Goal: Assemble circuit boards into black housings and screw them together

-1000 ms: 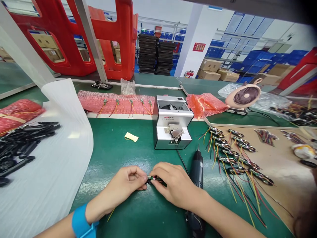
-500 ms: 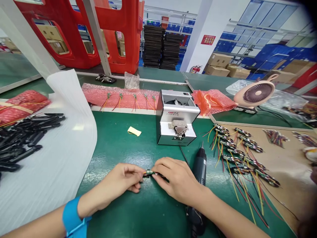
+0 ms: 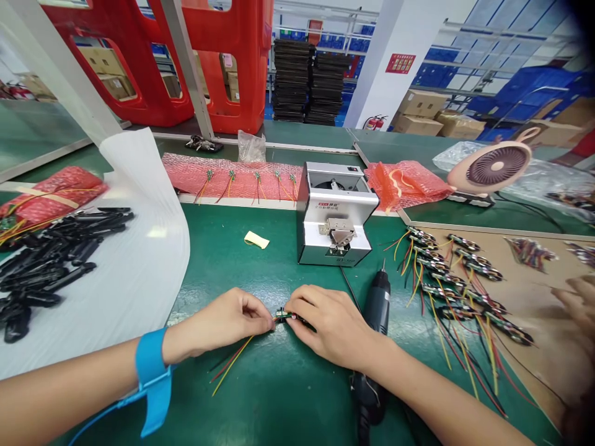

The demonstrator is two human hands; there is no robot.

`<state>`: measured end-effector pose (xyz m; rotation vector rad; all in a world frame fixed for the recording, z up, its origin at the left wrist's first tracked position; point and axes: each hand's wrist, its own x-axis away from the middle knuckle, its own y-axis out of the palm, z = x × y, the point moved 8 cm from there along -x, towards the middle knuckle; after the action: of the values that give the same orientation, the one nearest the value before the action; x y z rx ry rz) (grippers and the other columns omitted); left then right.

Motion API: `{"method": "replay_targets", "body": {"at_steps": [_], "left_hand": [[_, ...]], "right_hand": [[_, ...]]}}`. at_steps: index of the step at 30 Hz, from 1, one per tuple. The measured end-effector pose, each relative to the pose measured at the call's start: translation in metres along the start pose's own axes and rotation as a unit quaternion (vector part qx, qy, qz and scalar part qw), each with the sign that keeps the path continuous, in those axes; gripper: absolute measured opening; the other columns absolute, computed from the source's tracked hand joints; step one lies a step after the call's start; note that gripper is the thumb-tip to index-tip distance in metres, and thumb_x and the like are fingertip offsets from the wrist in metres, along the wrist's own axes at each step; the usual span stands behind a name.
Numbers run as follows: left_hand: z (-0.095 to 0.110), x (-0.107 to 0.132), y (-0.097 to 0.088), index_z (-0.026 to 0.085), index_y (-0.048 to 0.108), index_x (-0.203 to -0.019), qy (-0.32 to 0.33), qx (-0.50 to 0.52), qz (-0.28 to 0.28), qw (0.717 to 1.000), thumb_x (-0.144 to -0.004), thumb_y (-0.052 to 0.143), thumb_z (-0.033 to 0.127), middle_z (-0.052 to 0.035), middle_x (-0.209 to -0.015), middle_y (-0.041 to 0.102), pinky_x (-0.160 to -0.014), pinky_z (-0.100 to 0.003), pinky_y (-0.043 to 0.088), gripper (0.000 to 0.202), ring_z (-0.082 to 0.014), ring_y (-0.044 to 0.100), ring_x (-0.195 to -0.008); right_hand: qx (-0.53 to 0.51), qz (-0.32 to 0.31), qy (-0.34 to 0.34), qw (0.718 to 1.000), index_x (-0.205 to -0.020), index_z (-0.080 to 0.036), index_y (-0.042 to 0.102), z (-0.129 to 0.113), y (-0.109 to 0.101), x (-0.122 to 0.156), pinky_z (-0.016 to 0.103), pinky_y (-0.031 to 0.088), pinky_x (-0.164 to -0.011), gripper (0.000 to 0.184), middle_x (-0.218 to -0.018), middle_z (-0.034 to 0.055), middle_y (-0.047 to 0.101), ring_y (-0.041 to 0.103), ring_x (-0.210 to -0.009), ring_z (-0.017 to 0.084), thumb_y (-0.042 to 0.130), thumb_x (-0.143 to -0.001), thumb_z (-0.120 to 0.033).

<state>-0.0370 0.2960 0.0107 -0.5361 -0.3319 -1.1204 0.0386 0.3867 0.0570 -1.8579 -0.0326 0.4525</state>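
Note:
A small green circuit board (image 3: 282, 314) with a dark part under it sits between my two hands, low over the green mat. My right hand (image 3: 328, 319) is closed around its right end, covering most of that side. At its left edge my left hand (image 3: 239, 319) pinches the wires (image 3: 235, 361), whose red, yellow and dark ends trail out below toward me. A blue wrist strap (image 3: 152, 365) is on my left wrist. Close beside my right hand lies a black electric screwdriver (image 3: 377, 303), bit pointing away from me.
Ahead stands a silver screw feeder (image 3: 338, 214). Wired boards (image 3: 446, 279) lie in rows at right, near a co-worker's hand (image 3: 576, 306). Black plastic parts (image 3: 51, 254) cover white foam (image 3: 153, 248) at left. Small wired boards (image 3: 257, 178) line pink bubble wrap (image 3: 186, 170). A fan (image 3: 495, 166) stands back right.
My left hand has shifted its grip onto the wires, and their loose ends now show below it. The right hand keeps its hold. A co-worker's hand has come further in at right.

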Motion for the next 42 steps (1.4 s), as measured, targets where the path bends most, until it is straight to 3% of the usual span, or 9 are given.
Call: {"method": "replay_targets", "body": {"at_steps": [4,9,19,24,30,42], "left_hand": [[-0.007,0.003,0.001,0.015,0.071,-0.070,-0.057,0.039,0.016,0.997,-0.064,0.067,0.040,-0.0002,-0.060,0.058,-0.048,-0.021,0.029,0.026,-0.0117,0.044,-0.056],[-0.013,0.006,0.008,0.013,0.069,-0.069,-0.085,0.104,0.029,0.991,-0.061,0.070,0.042,0.0004,-0.057,0.053,-0.045,-0.020,0.025,0.030,-0.0098,0.039,-0.053],[-0.018,0.010,0.019,0.012,0.065,-0.068,-0.106,0.189,0.027,0.976,-0.058,0.076,0.046,0.0011,-0.057,0.052,-0.057,-0.022,0.047,0.037,-0.0104,0.048,-0.056],[-0.022,0.008,0.021,0.012,0.065,-0.067,-0.120,0.164,0.017,0.979,-0.063,0.070,0.040,0.0000,-0.056,0.055,-0.052,-0.020,0.045,0.029,-0.0093,0.049,-0.051],[-0.023,0.000,0.021,0.013,0.063,-0.059,-0.106,0.085,0.020,0.991,-0.067,0.062,0.039,0.0009,-0.047,0.053,-0.039,-0.018,0.031,0.027,-0.0079,0.044,-0.041],[-0.025,-0.009,0.022,0.011,0.064,-0.062,-0.117,0.082,0.016,0.990,-0.063,0.061,0.037,-0.0074,-0.063,0.066,-0.038,-0.020,0.027,0.027,-0.0089,0.050,-0.041]], "right_hand": [[-0.011,0.011,0.003,1.000,-0.093,-0.019,0.059,0.000,-0.002,-0.001,0.027,0.039,-0.068,0.012,-0.088,0.0025,0.061,0.055,-0.078,0.015,0.050,-0.086,-0.020],[-0.017,0.016,0.013,1.000,-0.091,-0.018,0.059,0.002,-0.001,-0.002,0.029,0.039,-0.070,0.010,-0.086,0.0028,0.061,0.052,-0.077,0.015,0.050,-0.085,-0.021],[-0.002,0.014,0.021,1.000,-0.083,-0.017,0.059,0.002,0.002,-0.002,0.029,0.035,-0.066,0.008,-0.079,0.0028,0.059,0.048,-0.073,0.016,0.052,-0.083,-0.021],[-0.010,-0.007,0.048,0.999,-0.082,-0.018,0.058,0.007,0.007,-0.005,0.029,0.034,-0.065,0.004,-0.079,0.0015,0.059,0.049,-0.074,0.016,0.055,-0.081,-0.021],[-0.021,-0.033,0.081,0.996,-0.080,-0.019,0.058,0.011,0.012,-0.008,0.029,0.034,-0.065,0.003,-0.078,0.0006,0.060,0.050,-0.074,0.015,0.058,-0.077,-0.019],[-0.046,-0.069,0.091,0.992,-0.085,-0.020,0.057,0.015,0.015,-0.005,0.027,0.033,-0.061,0.003,-0.085,0.0013,0.060,0.050,-0.081,0.016,0.055,-0.084,-0.022]]}}
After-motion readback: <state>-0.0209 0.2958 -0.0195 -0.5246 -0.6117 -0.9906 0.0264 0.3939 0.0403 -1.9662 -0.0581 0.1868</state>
